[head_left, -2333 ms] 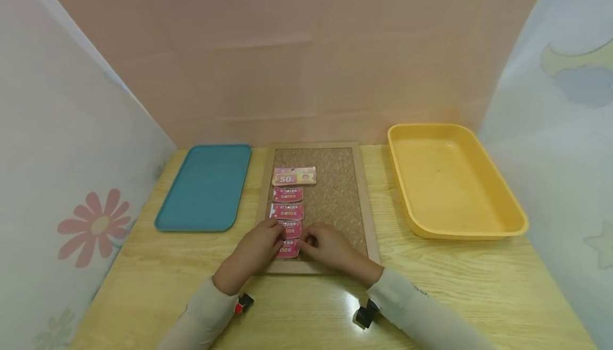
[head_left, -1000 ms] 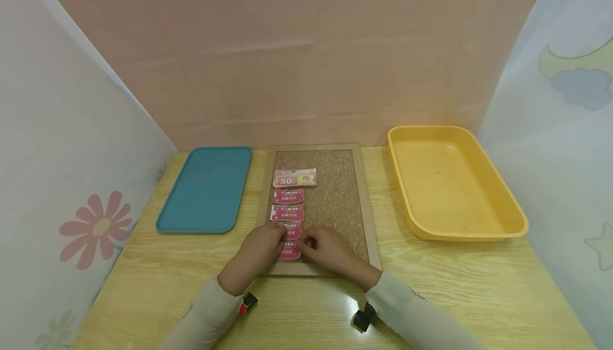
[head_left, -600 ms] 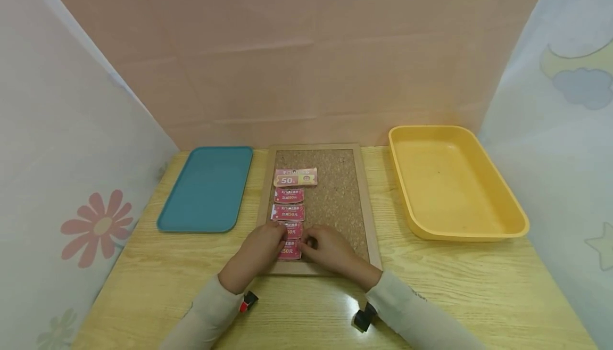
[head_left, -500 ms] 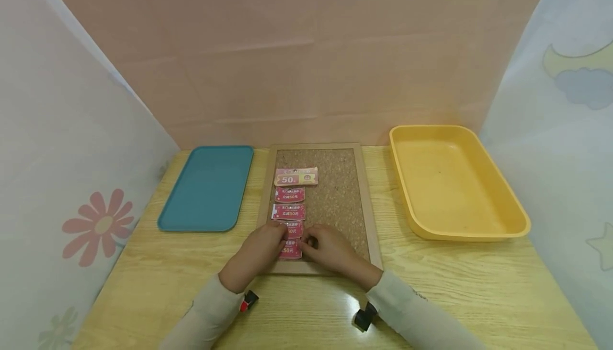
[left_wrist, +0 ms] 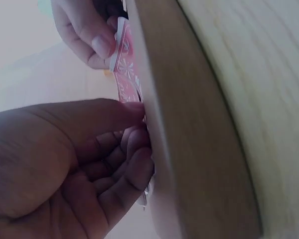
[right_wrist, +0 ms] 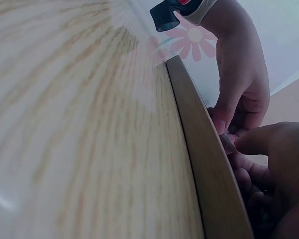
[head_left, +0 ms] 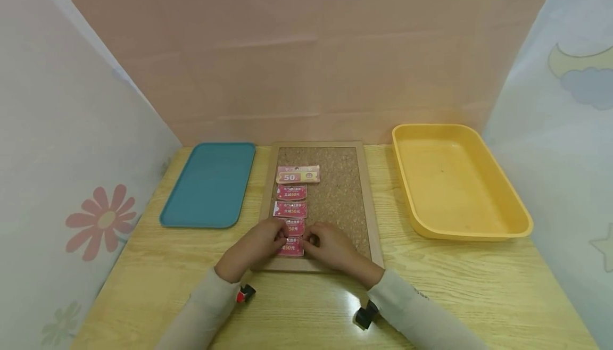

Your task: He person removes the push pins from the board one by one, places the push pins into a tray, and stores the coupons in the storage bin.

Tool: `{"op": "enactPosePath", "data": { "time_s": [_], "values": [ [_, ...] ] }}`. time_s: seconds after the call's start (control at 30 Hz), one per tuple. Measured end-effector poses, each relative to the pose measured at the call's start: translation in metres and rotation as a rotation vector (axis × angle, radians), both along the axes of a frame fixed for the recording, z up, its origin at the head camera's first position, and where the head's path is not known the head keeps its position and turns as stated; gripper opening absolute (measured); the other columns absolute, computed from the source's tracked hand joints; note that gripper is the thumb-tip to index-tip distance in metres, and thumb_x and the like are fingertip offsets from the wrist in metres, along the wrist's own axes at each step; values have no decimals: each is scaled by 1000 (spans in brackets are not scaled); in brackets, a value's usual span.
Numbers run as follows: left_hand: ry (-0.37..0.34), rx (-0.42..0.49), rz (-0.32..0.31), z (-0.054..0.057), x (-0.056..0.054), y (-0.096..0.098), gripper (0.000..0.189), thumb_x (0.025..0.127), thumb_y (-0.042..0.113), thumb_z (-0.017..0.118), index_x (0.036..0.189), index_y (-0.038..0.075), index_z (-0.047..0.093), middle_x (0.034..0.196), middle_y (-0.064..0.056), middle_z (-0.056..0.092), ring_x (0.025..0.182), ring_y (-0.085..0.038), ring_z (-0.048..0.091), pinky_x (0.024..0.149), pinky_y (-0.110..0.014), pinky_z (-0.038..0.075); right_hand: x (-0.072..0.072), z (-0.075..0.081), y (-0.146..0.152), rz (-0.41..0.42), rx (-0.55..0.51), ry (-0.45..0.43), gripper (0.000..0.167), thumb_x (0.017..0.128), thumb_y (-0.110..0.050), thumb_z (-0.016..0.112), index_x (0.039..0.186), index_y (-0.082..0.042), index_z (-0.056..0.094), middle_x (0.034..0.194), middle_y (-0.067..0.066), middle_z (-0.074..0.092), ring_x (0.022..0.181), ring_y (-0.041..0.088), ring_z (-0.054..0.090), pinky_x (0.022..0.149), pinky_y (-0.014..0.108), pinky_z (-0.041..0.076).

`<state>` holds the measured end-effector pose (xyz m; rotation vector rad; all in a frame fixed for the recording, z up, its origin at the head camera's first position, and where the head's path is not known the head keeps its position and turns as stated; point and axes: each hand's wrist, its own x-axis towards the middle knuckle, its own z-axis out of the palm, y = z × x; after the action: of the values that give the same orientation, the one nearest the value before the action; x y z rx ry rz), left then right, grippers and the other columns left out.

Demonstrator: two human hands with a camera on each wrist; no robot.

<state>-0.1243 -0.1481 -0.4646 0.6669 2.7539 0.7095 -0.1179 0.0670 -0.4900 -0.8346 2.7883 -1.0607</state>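
Observation:
In the head view, a column of red-and-pink paper coupons lies on a wood-framed corkboard (head_left: 337, 196); white pin heads show on several. My right hand (head_left: 330, 246) pinches the right edge of the lowest coupon (head_left: 293, 249) between thumb and fingers. My left hand (head_left: 258, 244) is at that coupon's upper left, thumb and index close to a white pin head (head_left: 287, 239). In the left wrist view, the left thumb (left_wrist: 109, 117) touches the coupon's edge and the other fingers are curled; whether they grip anything is hidden. The right wrist view shows both hands' fingertips close together beyond the frame edge.
Left of the board lies a flat teal tray (head_left: 208, 185). A deeper yellow tray (head_left: 457, 185) stands at the right. A longer pink-and-yellow coupon (head_left: 298, 174) tops the column. The wood-grain table (head_left: 297, 307) extends in front, and printed walls enclose the sides.
My left hand has shifted slightly left, its thumb and index have parted a little, and a white pin head now shows on the lowest coupon. My right hand holds its place.

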Motion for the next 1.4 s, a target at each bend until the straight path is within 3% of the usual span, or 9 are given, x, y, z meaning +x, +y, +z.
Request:
{"op": "enactPosePath", "data": {
  "time_s": [0.1,0.4,0.67,1.1,1.4],
  "values": [
    [-45,27,-3,-1,-4,-2,5,92,9,66,88,10,64,76,5,54,67,-9,51,60,-26,46,0,0,0,-3,2,-2,11,89,-32,71,81,-26,65,72,-16,53,65,3,50,61,24,42],
    [-76,70,18,-3,-7,-5,5,90,9,68,87,11,64,73,5,54,65,-9,51,57,-25,46,1,1,1,-12,17,-5,13,89,-34,71,81,-25,64,73,-16,53,67,4,50,63,25,42],
    [-147,126,27,-5,-9,-9,5,92,10,68,88,11,65,70,4,55,60,-10,52,53,-26,46,0,-2,1,-9,11,5,13,89,-34,71,81,-26,64,73,-17,52,67,4,49,63,25,42],
    [-137,126,45,-5,-11,-10,8,90,11,70,84,13,65,69,3,54,59,-10,51,52,-26,45,0,-2,2,-18,3,12,13,88,-34,71,81,-26,64,73,-17,52,67,4,49,63,25,42],
    [-188,139,45,-6,-11,-11,6,91,11,68,87,11,64,67,2,55,55,-10,51,49,-27,45,1,-4,1,-12,2,16,12,89,-32,71,81,-26,64,73,-17,52,67,3,49,63,25,42]
  ]
}}
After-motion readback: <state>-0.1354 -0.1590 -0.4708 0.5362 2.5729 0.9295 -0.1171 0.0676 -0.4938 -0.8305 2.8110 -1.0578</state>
